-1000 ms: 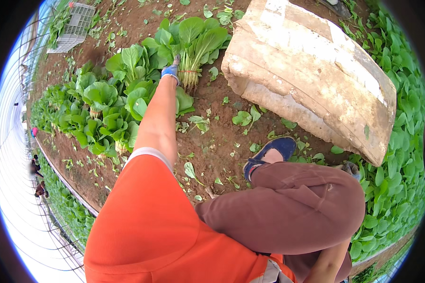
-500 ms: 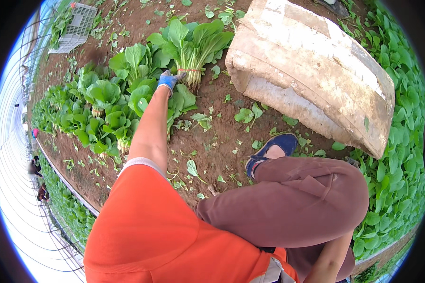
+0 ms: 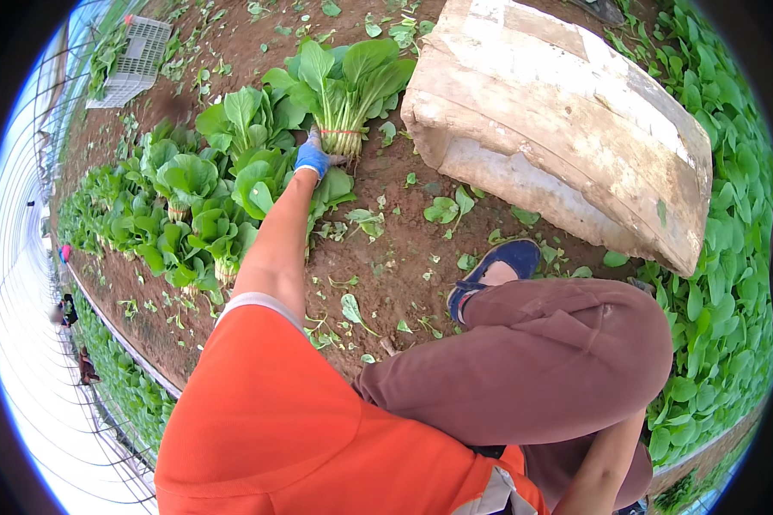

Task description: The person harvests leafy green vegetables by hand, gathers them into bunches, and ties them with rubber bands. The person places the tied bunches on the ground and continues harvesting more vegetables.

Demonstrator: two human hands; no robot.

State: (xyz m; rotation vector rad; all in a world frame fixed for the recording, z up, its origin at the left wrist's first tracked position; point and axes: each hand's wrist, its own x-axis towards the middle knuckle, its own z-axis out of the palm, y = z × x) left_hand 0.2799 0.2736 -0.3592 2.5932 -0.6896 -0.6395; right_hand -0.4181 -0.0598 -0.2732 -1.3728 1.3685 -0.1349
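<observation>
The left hand (image 3: pixel 312 157), in a blue glove, grips the stems of a banded bunch of green leafy vegetables (image 3: pixel 345 81) on brown soil (image 3: pixel 386 257), a weathered white foam box (image 3: pixel 567 129) at its three o'clock.

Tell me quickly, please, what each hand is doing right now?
Left hand: blue-gloved, closed on the banded bunch of greens.
Right hand: out of view; cannot be told.
</observation>
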